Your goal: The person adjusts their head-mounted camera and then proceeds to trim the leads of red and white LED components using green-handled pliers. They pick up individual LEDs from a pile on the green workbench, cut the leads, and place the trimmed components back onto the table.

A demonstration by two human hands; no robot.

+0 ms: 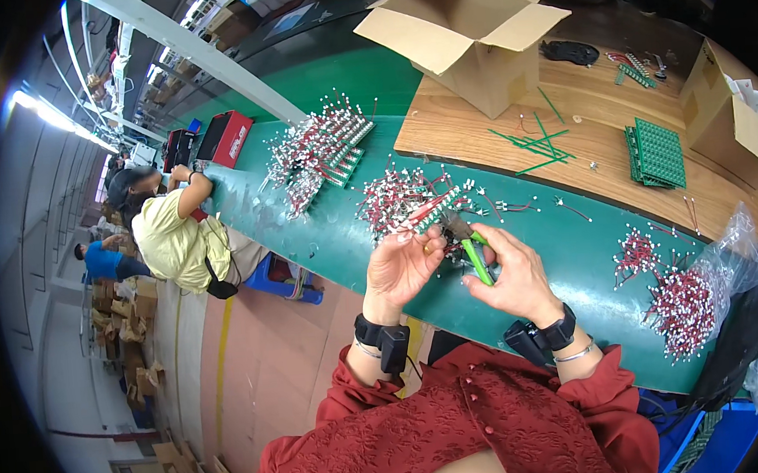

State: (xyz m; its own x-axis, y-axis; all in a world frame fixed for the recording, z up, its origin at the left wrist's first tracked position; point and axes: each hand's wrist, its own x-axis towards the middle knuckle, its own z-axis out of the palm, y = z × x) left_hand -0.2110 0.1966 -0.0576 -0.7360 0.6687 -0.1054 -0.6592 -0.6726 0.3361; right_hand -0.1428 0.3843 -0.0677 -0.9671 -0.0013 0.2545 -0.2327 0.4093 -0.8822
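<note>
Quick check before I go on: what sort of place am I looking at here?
Likely an electronics assembly workshop: a long green workbench strewn with red-and-white wired component bundles, the right hand gripping green-handled cutters, open cardboard boxes, and another worker seated alongside.

Open cardboard box (470, 32) on wooden board (584, 147); green circuit boards (657, 154) stacked beside loose green strips (535, 144)
</note>
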